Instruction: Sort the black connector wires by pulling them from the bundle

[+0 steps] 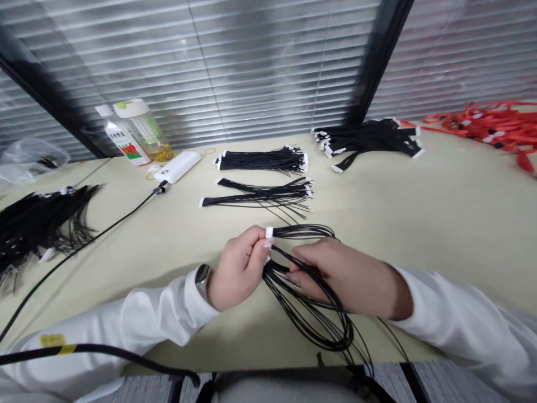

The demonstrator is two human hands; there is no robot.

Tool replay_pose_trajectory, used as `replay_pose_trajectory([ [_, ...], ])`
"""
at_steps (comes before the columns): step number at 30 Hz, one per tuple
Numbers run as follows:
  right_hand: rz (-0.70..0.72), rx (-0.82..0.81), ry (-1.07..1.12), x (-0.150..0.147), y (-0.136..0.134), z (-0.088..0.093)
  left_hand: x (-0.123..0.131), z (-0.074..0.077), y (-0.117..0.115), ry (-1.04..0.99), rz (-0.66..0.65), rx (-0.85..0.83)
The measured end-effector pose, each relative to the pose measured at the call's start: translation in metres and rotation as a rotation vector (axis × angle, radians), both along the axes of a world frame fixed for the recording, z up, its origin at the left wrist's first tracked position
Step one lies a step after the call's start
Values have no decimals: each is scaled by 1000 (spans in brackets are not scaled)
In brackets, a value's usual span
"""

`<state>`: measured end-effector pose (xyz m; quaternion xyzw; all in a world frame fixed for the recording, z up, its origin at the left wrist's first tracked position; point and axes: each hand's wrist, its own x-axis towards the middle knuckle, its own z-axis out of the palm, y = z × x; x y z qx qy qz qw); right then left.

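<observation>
My left hand [243,266] is closed, thumb and fingers pinching white connectors [269,232] of a black wire harness [310,327]. Its thin wires bow out in loops to the right and hang over the table's front edge. Among these loops is my right hand [335,274], fingers curled and pressed together near the connectors. Some wires pass in front of and behind it; its fingertips are partly hidden, and it appears to grip wires. Just beyond my hands lie two loose black harnesses [260,196] with white end connectors.
Behind them lies a neat harness bundle [260,160], and further right a black cable pile [369,140]. Red cables [495,126] sit far right, more black harnesses [37,224] at left. Two bottles [126,140], a white power bank [178,167] and a black cord [84,246] are left.
</observation>
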<state>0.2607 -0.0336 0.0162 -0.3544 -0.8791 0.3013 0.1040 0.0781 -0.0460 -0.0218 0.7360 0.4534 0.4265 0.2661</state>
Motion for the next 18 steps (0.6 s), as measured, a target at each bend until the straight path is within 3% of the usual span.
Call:
replay_pose_trajectory([
  [5,37,-17,-111,10,8,5,2,1,6,-39,73,-74],
  [14,-412,838,-249,33,28,10,5,2,16,-237,136,-391],
  [18,-528,993,-219,38,27,15,4,0,16,-254,140,-396],
])
